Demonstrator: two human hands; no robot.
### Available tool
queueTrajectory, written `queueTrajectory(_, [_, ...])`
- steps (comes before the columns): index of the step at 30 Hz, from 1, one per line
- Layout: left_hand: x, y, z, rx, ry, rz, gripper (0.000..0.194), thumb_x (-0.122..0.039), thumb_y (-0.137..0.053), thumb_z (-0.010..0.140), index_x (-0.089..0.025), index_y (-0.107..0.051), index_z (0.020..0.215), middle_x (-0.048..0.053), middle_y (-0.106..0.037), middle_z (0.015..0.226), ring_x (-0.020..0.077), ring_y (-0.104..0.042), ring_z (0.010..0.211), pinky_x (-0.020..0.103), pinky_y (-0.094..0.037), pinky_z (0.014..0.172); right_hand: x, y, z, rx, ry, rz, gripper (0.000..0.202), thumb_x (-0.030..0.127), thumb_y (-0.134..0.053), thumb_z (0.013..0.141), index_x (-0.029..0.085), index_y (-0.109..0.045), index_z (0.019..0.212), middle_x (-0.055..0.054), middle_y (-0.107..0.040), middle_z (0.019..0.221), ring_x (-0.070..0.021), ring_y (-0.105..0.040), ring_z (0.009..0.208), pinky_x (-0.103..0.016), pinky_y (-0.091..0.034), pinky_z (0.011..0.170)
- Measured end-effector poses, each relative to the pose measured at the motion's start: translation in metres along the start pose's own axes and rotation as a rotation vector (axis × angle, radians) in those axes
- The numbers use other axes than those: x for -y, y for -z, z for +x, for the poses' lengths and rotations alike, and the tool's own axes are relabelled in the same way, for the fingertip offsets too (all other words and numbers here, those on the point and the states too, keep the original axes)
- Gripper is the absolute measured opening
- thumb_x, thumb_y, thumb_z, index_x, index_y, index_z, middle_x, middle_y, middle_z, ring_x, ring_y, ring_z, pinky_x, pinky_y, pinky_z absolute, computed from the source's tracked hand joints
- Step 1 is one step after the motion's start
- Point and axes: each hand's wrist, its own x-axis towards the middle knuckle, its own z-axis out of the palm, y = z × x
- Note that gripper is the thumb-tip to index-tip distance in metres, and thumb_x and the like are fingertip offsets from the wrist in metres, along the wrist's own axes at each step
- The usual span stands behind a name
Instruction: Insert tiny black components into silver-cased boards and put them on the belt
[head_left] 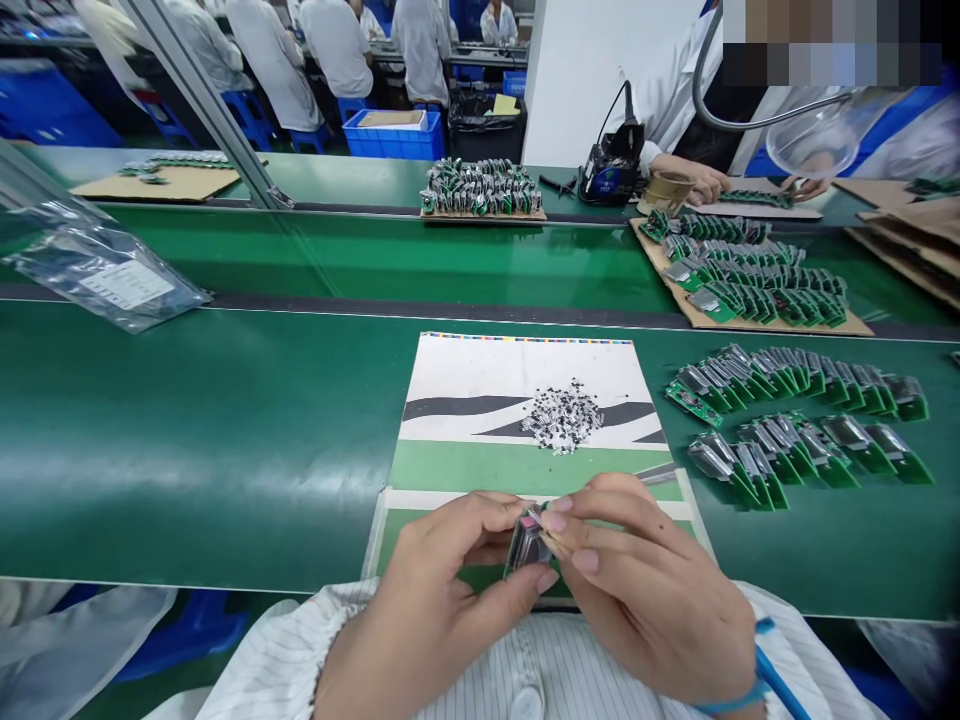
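Note:
Close in front of my body, my left hand (457,570) grips a small circuit board (526,545) with a metal casing and a pink spot near its top. My right hand (637,570) is closed in a pinch at the upper end of that board, its fingertips touching it. Whatever lies between those fingertips is too small to make out. Behind the right hand juts a slim metal tool (658,474), like tweezers; whether it is held or lying there cannot be told. A pile of tiny black and silver parts (564,418) lies on the printed sheet (472,465) beyond my hands.
Rows of green circuit boards (795,380) lie to the right. More boards stand on a cardboard sheet (679,295) and on a far stack (484,188). A plastic bag (112,270) lies at left under a metal post (202,100). A co-worker's hands (697,180) are across the bench.

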Motion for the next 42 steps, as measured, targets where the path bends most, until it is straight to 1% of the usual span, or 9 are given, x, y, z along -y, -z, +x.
queueTrajectory(6, [-0.001, 0.002, 0.001, 0.021, 0.026, -0.012, 0.021, -0.016, -0.067, 0.081, -0.024, -0.061, 0.099, 0.001, -0.07, 0.102, 0.0148, -0.07, 0.089, 0.022, -0.062, 0.076, 0.001, -0.009, 0.004, -0.139, -0.138, 0.276, 0.037, -0.011, -0.051, 0.078, 0.018, -0.055, 0.1, -0.006, -0.069, 0.086, -0.0177, -0.065, 0.084, -0.035, -0.057, 0.068])
queueTrajectory(14, [0.0, 0.003, 0.001, 0.034, 0.033, -0.022, 0.02, -0.017, -0.068, 0.08, -0.023, -0.061, 0.099, 0.002, -0.069, 0.099, 0.015, -0.07, 0.086, 0.024, -0.062, 0.076, 0.0, -0.009, 0.004, -0.102, -0.112, 0.266, 0.04, -0.013, -0.051, 0.077, 0.017, -0.054, 0.103, -0.007, -0.068, 0.086, -0.0189, -0.065, 0.086, -0.036, -0.056, 0.071])
queueTrajectory(17, [0.003, 0.003, 0.0, 0.049, 0.037, -0.027, 0.021, -0.017, -0.067, 0.081, -0.023, -0.06, 0.1, 0.002, -0.069, 0.101, 0.015, -0.07, 0.086, 0.024, -0.062, 0.076, 0.0, -0.008, 0.002, -0.107, -0.202, 0.352, 0.04, -0.01, -0.054, 0.079, 0.019, -0.054, 0.106, -0.006, -0.066, 0.087, -0.0198, -0.064, 0.088, -0.036, -0.058, 0.072])
queueTrajectory(23, [0.003, 0.002, 0.001, 0.027, 0.027, -0.003, 0.017, -0.018, -0.069, 0.079, -0.022, -0.062, 0.094, 0.003, -0.07, 0.103, 0.0166, -0.07, 0.087, 0.025, -0.062, 0.073, 0.003, -0.006, -0.008, -0.073, -0.437, 0.561, 0.039, 0.002, -0.058, 0.085, 0.027, -0.05, 0.113, -0.004, -0.062, 0.1, -0.0208, -0.061, 0.099, -0.04, -0.056, 0.087])
queueTrajectory(26, [0.003, 0.003, 0.002, 0.027, -0.019, 0.054, 0.018, -0.018, -0.07, 0.079, -0.022, -0.062, 0.094, 0.003, -0.071, 0.099, 0.0157, -0.07, 0.084, 0.023, -0.061, 0.07, 0.004, -0.006, -0.01, -0.077, -0.475, 0.594, 0.037, 0.002, -0.055, 0.088, 0.03, -0.05, 0.112, -0.002, -0.062, 0.096, -0.0189, -0.062, 0.098, -0.038, -0.055, 0.089])
queueTrajectory(29, [0.003, 0.005, 0.002, 0.029, -0.1, 0.152, 0.02, -0.015, -0.07, 0.078, -0.023, -0.061, 0.094, 0.001, -0.071, 0.098, 0.014, -0.069, 0.089, 0.019, -0.058, 0.073, 0.005, -0.007, -0.01, -0.085, -0.491, 0.608, 0.038, 0.001, -0.055, 0.087, 0.029, -0.049, 0.111, -0.001, -0.062, 0.096, -0.0169, -0.062, 0.097, -0.035, -0.054, 0.09])
queueTrajectory(33, [0.001, 0.005, 0.003, 0.035, -0.197, 0.275, 0.027, -0.011, -0.072, 0.076, -0.023, -0.061, 0.097, -0.002, -0.071, 0.096, 0.0097, -0.068, 0.092, 0.012, -0.053, 0.08, 0.006, -0.007, -0.01, -0.068, -0.518, 0.615, 0.04, 0.0, -0.056, 0.087, 0.03, -0.049, 0.111, 0.0, -0.062, 0.097, -0.0159, -0.062, 0.097, -0.031, -0.057, 0.084])
queueTrajectory(38, [0.001, 0.005, 0.004, 0.028, -0.277, 0.345, 0.025, -0.009, -0.071, 0.077, -0.02, -0.061, 0.096, -0.001, -0.07, 0.094, 0.0073, -0.067, 0.089, 0.008, -0.05, 0.081, 0.006, -0.006, -0.011, -0.056, -0.557, 0.59, 0.037, 0.001, -0.054, 0.088, 0.031, -0.051, 0.11, 0.0, -0.064, 0.098, -0.0152, -0.064, 0.094, -0.03, -0.059, 0.079])
queueTrajectory(42, [0.005, 0.005, 0.005, 0.013, -0.358, 0.396, 0.024, -0.009, -0.069, 0.079, -0.017, -0.06, 0.099, 0.001, -0.07, 0.097, 0.0082, -0.067, 0.091, 0.009, -0.05, 0.083, 0.006, -0.004, -0.011, -0.046, -0.585, 0.548, 0.034, 0.003, -0.055, 0.089, 0.031, -0.051, 0.107, 0.001, -0.065, 0.097, -0.0157, -0.065, 0.093, -0.03, -0.061, 0.077])
